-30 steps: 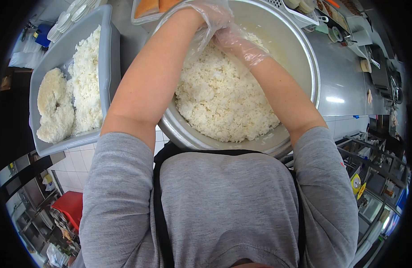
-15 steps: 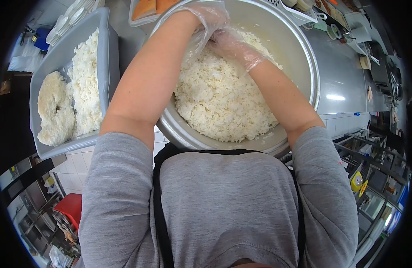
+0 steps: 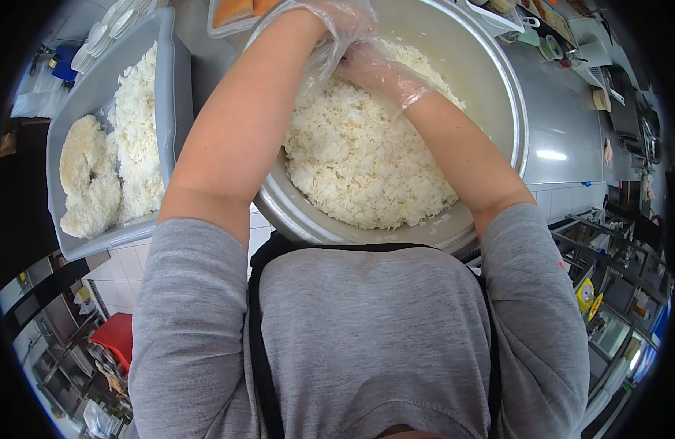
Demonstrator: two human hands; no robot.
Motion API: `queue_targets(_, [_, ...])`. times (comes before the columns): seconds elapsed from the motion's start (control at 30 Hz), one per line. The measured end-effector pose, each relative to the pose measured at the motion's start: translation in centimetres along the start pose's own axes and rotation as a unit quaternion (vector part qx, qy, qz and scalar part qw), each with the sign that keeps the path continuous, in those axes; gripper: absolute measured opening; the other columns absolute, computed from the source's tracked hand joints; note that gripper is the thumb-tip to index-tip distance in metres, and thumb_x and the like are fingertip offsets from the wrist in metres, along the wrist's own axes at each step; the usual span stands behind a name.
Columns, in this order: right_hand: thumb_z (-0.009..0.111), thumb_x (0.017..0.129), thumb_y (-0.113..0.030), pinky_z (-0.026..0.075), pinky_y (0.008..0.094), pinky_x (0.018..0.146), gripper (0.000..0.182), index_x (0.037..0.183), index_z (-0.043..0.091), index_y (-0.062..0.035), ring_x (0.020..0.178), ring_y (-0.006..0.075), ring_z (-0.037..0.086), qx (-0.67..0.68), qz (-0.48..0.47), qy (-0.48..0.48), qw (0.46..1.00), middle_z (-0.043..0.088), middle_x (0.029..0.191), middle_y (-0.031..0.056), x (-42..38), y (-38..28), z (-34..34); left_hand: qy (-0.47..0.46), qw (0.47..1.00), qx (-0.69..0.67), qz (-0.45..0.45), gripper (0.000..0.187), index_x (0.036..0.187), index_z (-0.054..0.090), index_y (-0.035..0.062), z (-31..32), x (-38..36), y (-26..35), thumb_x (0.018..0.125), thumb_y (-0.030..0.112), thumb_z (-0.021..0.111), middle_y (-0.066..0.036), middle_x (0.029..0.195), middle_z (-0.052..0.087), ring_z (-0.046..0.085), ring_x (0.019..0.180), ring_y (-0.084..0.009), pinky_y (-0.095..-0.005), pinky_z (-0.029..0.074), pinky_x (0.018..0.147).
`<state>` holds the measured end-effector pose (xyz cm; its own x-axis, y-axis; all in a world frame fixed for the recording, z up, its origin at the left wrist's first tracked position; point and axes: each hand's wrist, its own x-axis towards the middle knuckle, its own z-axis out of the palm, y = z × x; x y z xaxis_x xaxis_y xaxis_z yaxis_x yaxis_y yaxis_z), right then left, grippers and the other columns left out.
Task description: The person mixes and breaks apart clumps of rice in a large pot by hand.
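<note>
My two hands meet over the far side of a large round metal bowl [image 3: 515,88], each in a loose clear plastic glove. A broad mound of cooked white rice [image 3: 367,161] fills much of the bowl. Near the top edge of the view, my left hand [image 3: 352,18] is bent inward with its fingers curled. Just below and to its right, my right hand [image 3: 373,66] has its fingers drawn together, their tips against or close to the left hand. Whatever lies between the hands is hidden by the gloves and fingers.
At the left stands a grey plastic tub [image 3: 175,95] with more white rice [image 3: 136,139] in clumps. Stacked white dishes [image 3: 103,36] are behind it. A container with orange pieces [image 3: 235,11] sits beyond the bowl. A steel counter [image 3: 564,124] extends right, with utensils at its back.
Both hands stay together over the rice and have shifted only slightly. My right hand now sits a little lower, its fingers less tucked under the left. The view has shifted slightly.
</note>
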<state>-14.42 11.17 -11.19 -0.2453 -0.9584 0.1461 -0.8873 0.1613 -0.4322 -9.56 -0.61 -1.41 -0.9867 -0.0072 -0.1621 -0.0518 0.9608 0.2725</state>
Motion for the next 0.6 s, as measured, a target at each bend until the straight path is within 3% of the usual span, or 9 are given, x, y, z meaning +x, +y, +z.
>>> queue_targets(0.23, [0.053,0.088,-0.033,0.048,0.0401,0.091,0.030,0.104,0.068,-0.0126,0.099,0.0315,0.062,-0.090,-0.046,-0.026,0.995,0.067,0.106,0.0123,0.4,-1.0,1.7,-0.004,1.000,0.003,0.006,0.035,0.108,0.065,0.0043,-0.1,-0.2,-0.1,0.089,0.028,0.047,-0.019,0.111,0.064,0.062,0.102,-0.0301,-0.0399,0.047,0.090])
queue_targets(0.33, [0.055,0.086,-0.034,0.048,0.0403,0.089,0.030,0.103,0.068,-0.0123,0.098,0.0307,0.062,-0.077,-0.055,0.017,0.995,0.067,0.103,0.0116,0.2,-2.0,1.1,-0.006,1.000,0.004,0.009,0.036,0.109,0.065,0.0045,-0.1,-0.3,-0.1,0.089,0.028,0.047,-0.019,0.111,0.064,0.062,0.102,-0.0300,-0.0399,0.047,0.091])
queue_targets(0.4, [0.058,0.084,-0.032,0.048,0.0403,0.087,0.029,0.103,0.068,-0.0126,0.097,0.0305,0.062,-0.006,0.030,-0.121,0.992,0.068,0.101,0.0120,0.0,-2.6,-0.3,-0.007,1.000,0.005,0.009,0.036,0.109,0.065,0.0046,-0.1,-0.4,-0.1,0.089,0.028,0.046,-0.019,0.111,0.064,0.062,0.103,-0.0299,-0.0399,0.046,0.091])
queue_targets(0.6, [0.057,0.088,-0.036,0.048,0.0396,0.087,0.029,0.106,0.068,-0.0158,0.097,0.0295,0.063,0.020,0.027,-0.161,0.986,0.068,0.103,0.0095,-1.4,-4.4,-1.9,-0.009,1.000,0.007,0.011,0.036,0.109,0.064,0.0051,-0.1,-0.4,0.0,0.090,0.029,0.046,-0.019,0.112,0.064,0.061,0.103,-0.0297,-0.0398,0.046,0.091])
